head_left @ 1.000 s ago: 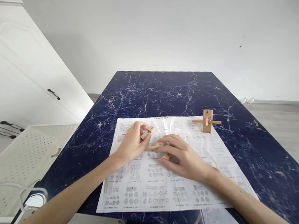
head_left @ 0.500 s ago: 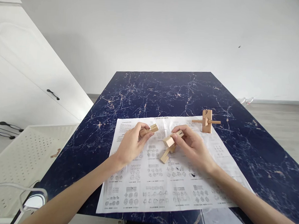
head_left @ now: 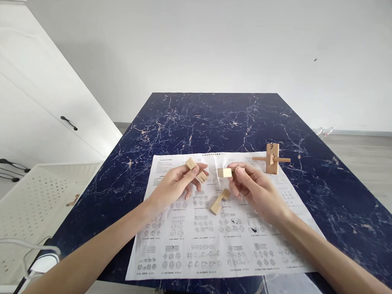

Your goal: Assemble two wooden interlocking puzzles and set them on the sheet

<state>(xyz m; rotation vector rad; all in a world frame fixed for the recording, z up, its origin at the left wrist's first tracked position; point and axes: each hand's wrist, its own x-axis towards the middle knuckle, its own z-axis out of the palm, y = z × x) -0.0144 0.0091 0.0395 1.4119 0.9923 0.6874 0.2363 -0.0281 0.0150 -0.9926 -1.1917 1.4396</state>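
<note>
In the head view, the left hand [head_left: 173,185] pinches a light wooden piece [head_left: 201,177] between thumb and fingers, its two ends showing either side of the thumb, while the right hand [head_left: 257,191], opposite, grips a second block [head_left: 224,172] by one end, the other pointing toward the left hand. Below and between both hands, a notched piece [head_left: 216,207] lies on the printed sheet [head_left: 177,269]; beyond the right hand stands a wooden cross-shaped assembly [head_left: 272,168].
</note>
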